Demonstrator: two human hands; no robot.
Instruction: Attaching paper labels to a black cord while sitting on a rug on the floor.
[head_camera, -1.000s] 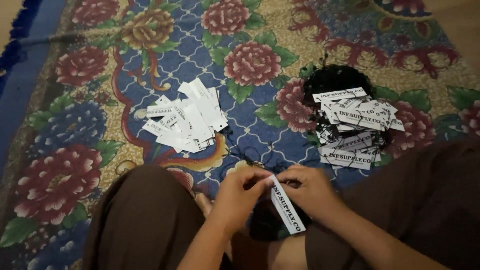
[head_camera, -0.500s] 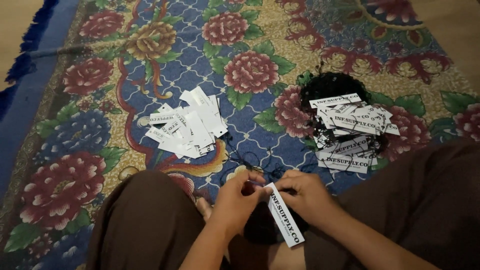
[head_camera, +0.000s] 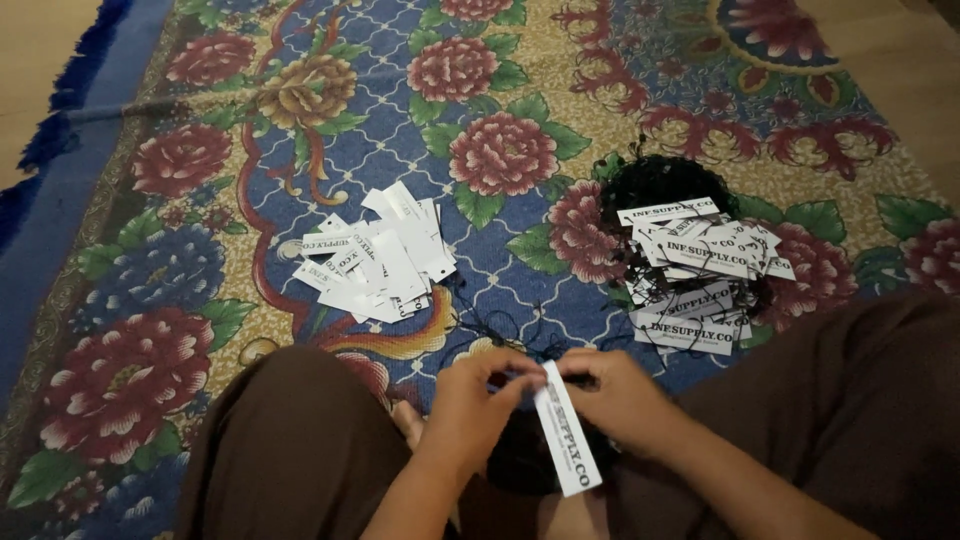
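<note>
A floral carpet (head_camera: 520, 250) covers the floor where a person sits cross-legged. Over the lap, a narrow white tag (head_camera: 567, 428) is pinched at its upper end between the left hand (head_camera: 478, 405) and right hand (head_camera: 612, 395), both closed on it. It looks light, thin and stiff like card, easily creased, best gripped by its top edge. Thin black string (head_camera: 500, 330) trails ahead. A loose tag pile (head_camera: 375, 262) lies to the left, a strung pile (head_camera: 700, 270) to the right.
</note>
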